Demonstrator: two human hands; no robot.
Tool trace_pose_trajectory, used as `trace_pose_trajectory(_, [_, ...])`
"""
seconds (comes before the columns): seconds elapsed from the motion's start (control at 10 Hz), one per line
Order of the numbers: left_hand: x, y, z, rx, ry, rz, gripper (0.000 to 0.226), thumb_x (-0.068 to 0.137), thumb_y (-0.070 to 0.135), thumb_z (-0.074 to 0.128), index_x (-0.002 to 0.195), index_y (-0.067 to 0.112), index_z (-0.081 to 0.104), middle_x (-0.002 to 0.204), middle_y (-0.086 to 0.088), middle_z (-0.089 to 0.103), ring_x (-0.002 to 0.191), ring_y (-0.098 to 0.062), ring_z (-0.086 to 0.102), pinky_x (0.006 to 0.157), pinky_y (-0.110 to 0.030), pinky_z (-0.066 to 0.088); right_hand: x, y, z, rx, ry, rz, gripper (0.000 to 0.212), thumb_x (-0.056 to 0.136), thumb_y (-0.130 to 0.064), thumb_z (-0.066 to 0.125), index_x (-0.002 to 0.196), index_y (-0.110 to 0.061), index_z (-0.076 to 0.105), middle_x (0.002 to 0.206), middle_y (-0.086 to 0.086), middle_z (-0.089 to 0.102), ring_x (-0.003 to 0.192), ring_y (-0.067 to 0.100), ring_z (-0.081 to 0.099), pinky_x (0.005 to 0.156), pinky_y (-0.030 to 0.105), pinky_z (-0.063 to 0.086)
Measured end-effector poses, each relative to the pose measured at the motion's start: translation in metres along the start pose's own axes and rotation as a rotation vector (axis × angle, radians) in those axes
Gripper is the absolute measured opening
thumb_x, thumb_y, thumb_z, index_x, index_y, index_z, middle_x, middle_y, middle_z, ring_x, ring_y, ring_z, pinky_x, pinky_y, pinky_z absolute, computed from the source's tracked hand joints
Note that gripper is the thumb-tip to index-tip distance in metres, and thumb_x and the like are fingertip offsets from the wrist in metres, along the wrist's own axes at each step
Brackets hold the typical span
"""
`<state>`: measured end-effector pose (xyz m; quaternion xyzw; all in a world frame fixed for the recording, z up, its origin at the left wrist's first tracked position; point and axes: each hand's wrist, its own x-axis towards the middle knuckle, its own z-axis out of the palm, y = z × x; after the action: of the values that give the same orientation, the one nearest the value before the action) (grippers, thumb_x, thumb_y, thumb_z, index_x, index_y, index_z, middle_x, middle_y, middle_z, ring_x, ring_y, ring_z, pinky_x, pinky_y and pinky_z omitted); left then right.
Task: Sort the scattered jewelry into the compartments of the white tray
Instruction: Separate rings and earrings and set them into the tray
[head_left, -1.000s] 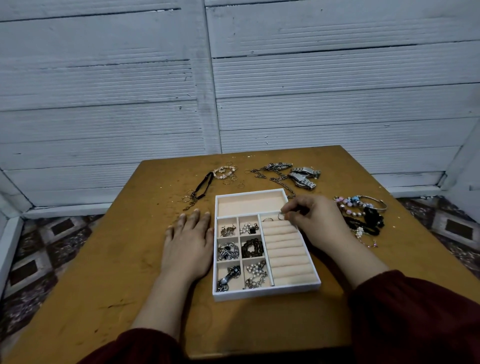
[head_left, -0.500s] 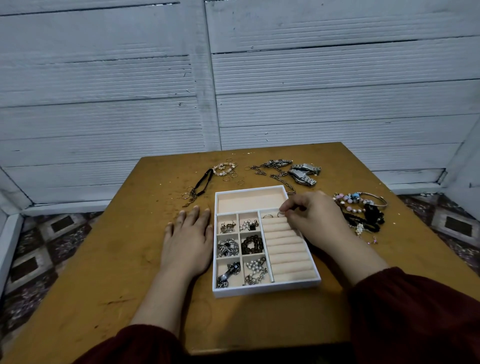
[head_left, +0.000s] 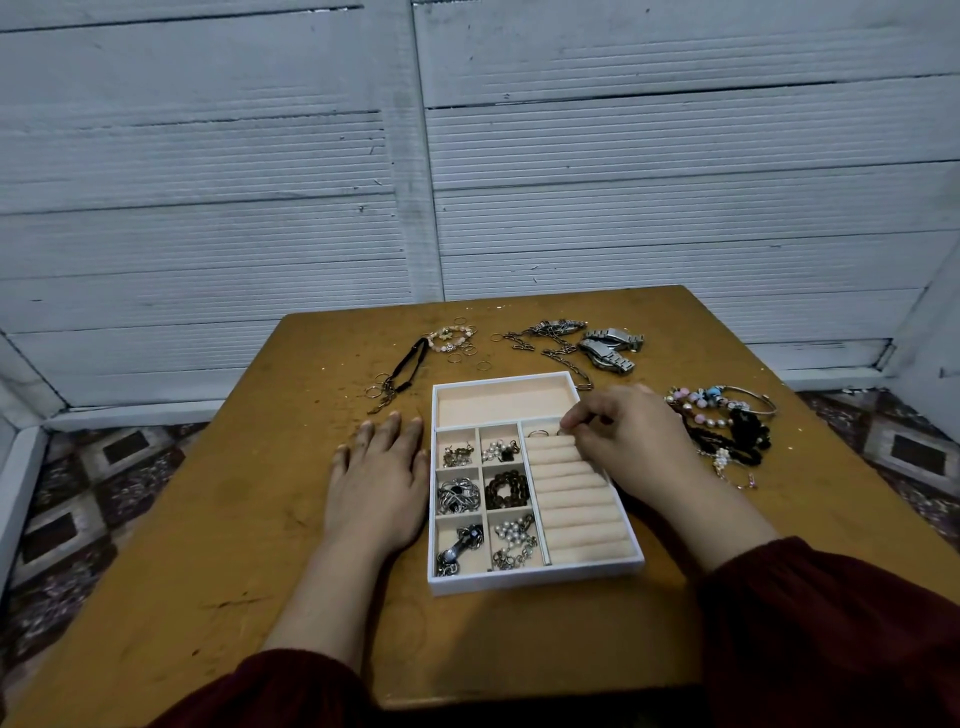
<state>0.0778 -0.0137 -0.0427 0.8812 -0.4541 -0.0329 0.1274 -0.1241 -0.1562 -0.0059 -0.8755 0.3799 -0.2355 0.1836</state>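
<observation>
No legible text or labels anywhere.

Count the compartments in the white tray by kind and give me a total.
Small square compartments: 6
Wide compartment at the far end: 1
Ring-roll section: 1
Total in the white tray: 8

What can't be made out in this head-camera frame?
Head view only:
- ring: mostly covered by fingers of the right hand pinching it; seating unclear.
- white tray right wall: partly behind that hand.
- sorted pieces: too small to identify.
</observation>
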Motion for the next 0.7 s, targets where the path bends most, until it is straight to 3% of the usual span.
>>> trace_pose_trajectory(0.2, [-0.001, 0.000, 0.000, -0.005, 0.004, 0.002, 0.052, 0.101, 0.044, 0.021, 0.151, 0.032, 0.018, 0.160, 0.006, 0.011, 0.148, -0.019, 0.004, 0.119, -0.043, 0.005, -0.001, 0.001, 0.000, 0.013, 0.002, -0.010, 0.018, 0.083, -0.016, 0.061, 0.084, -0.029, 0.072, 0.084, -0.011, 0.065, 0.095, 0.015, 0.048, 0.072, 0.028, 0.038])
trace_pose_trajectory(0.4, [-0.001, -0.001, 0.001, -0.021, 0.010, -0.001, 0.051, 0.101, 0.043, 0.022, 0.151, 0.031, 0.021, 0.160, 0.005, 0.014, 0.148, -0.018, 0.005, 0.119, -0.043, 0.006, -0.001, 0.004, 0.002, 0.155, -0.006, 0.066, 0.016, 0.084, -0.015, 0.062, 0.085, -0.029, 0.070, 0.079, -0.014, 0.066, 0.081, 0.014, 0.062, 0.073, 0.036, 0.054])
trace_pose_trajectory(0.5, [0.000, 0.000, 0.000, -0.051, 0.016, -0.006, 0.051, 0.100, 0.043, 0.025, 0.150, 0.032, 0.023, 0.159, 0.006, 0.015, 0.147, -0.018, 0.006, 0.119, -0.043, 0.006, -0.001, -0.001, 0.000, 0.194, 0.003, 0.069, 0.016, 0.086, -0.016, 0.060, 0.086, -0.030, 0.067, 0.076, -0.013, 0.065, 0.074, 0.014, 0.065, 0.070, 0.037, 0.055])
trace_pose_trajectory(0.6, [0.000, 0.000, 0.000, -0.110, 0.030, -0.017, 0.049, 0.100, 0.042, 0.027, 0.148, 0.032, 0.028, 0.158, 0.007, 0.019, 0.147, -0.017, 0.008, 0.118, -0.043, 0.007, 0.000, -0.010, 0.002, 0.271, 0.010, 0.073, 0.016, 0.088, -0.016, 0.058, 0.086, -0.030, 0.065, 0.074, -0.002, 0.068, 0.063, 0.022, 0.067, 0.066, 0.044, 0.058])
trace_pose_trajectory(0.7, [0.002, -0.001, -0.001, -0.214, 0.069, -0.043, 0.045, 0.100, 0.039, 0.032, 0.144, 0.028, 0.038, 0.155, 0.005, 0.029, 0.145, -0.017, 0.015, 0.117, -0.041, 0.010, 0.004, -0.025, 0.004, 0.406, -0.007, 0.093, 0.019, 0.092, -0.012, 0.054, 0.086, -0.026, 0.063, 0.066, 0.004, 0.065, 0.049, 0.022, 0.062, 0.045, 0.033, 0.054])
